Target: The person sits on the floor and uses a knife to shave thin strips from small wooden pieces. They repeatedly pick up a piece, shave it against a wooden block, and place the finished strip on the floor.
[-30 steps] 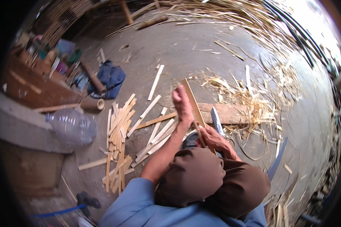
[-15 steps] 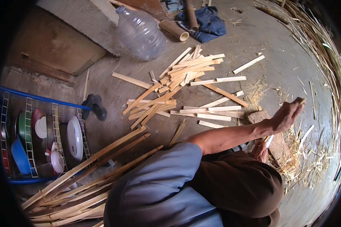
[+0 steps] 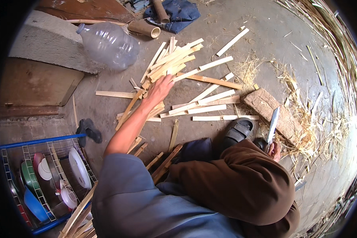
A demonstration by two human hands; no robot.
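Observation:
My left hand point(image 3: 158, 91) reaches into a pile of pale bamboo strips point(image 3: 176, 59), its fingers apart and touching the strips near the pile's lower end. No strip is seen lifted. Over on the right, my right hand point(image 3: 274, 151) is closed around the handle of a knife point(image 3: 273, 123). The blade points away from me beside a rough brown block point(image 3: 261, 103). Part of the right hand hides behind my brown-clothed knee. More split strips point(image 3: 214, 109) lie loose between the pile and the block.
Shavings point(image 3: 305, 137) surround the block. A large clear plastic bottle point(image 3: 109, 45) and a bamboo tube point(image 3: 144, 28) lie at the far left. A blue-framed rack point(image 3: 43, 142) with dishes stands at left. Long strips point(image 3: 77, 216) lie at lower left, and thin split lengths point(image 3: 329, 35) heap along the right.
My left hand has swung from above the block on the right to the strip pile. The view has shifted, showing the knife blade and my sandalled foot more plainly.

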